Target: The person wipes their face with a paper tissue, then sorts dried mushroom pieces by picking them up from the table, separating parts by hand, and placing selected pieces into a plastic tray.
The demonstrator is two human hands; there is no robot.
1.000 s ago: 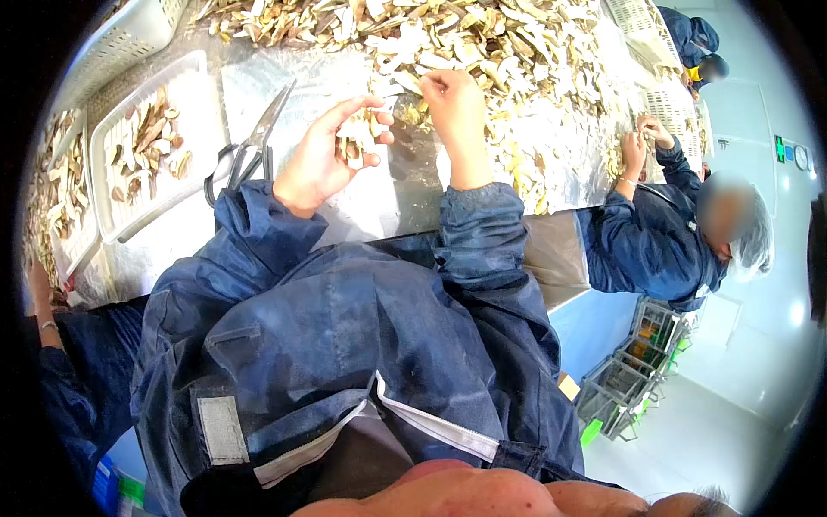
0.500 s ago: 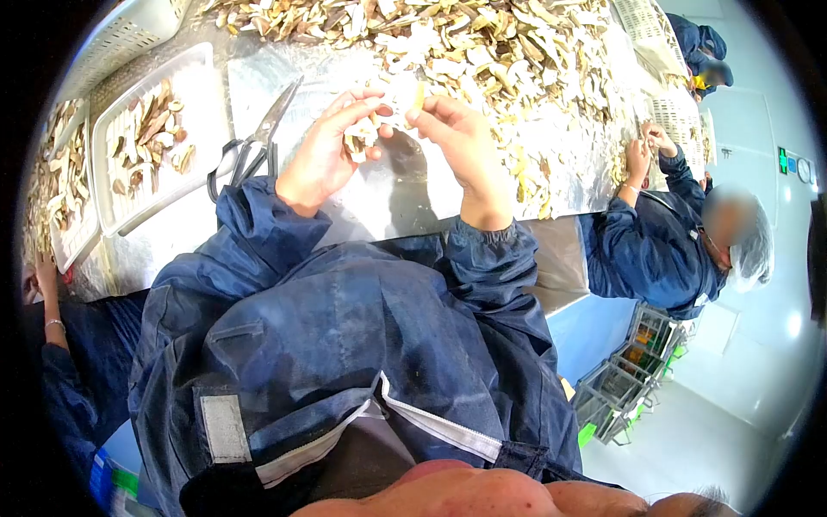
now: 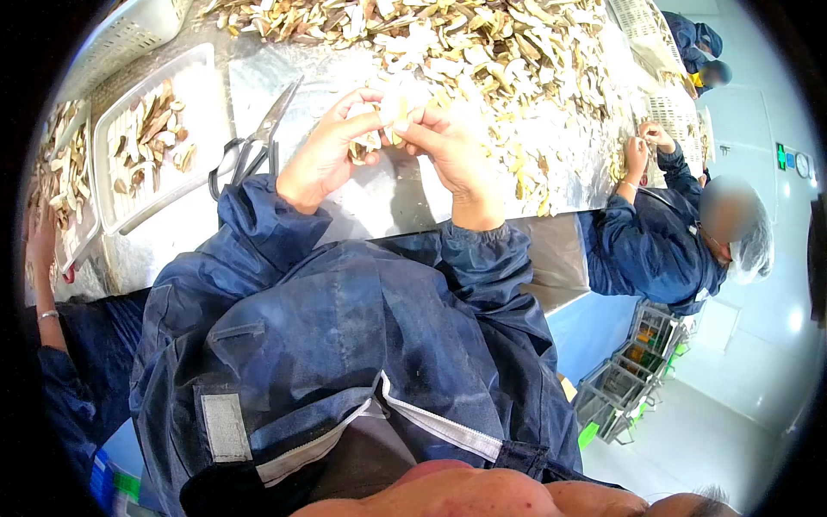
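My left hand [image 3: 323, 155] is curled around a few pale mushroom slices [image 3: 362, 148] above the near edge of the metal table. Thumb and fingers of my right hand [image 3: 452, 155] pinch a light yellowish mushroom slice [image 3: 399, 114], its tips almost meeting my left fingertips. Glare washes out some detail there. Beyond both hands spreads a large heap of sliced mushrooms [image 3: 482, 52]. Black-handled scissors [image 3: 257, 142] lie on the table left of my left hand, blades pointing away. Farther left, a white tray [image 3: 103, 164] holds several browner slices.
A second tray of slices [image 3: 65, 172] stands at the far left, near a co-worker's arm [image 3: 45, 293]. At the right, another co-worker [image 3: 659, 233] handles slices beside white perforated baskets [image 3: 676, 112]. Metal racks [image 3: 624, 370] stand on the floor behind.
My right hand has moved left to meet my left hand, bringing its slice along. The co-worker's hand at the far left has reached farther over the tray there.
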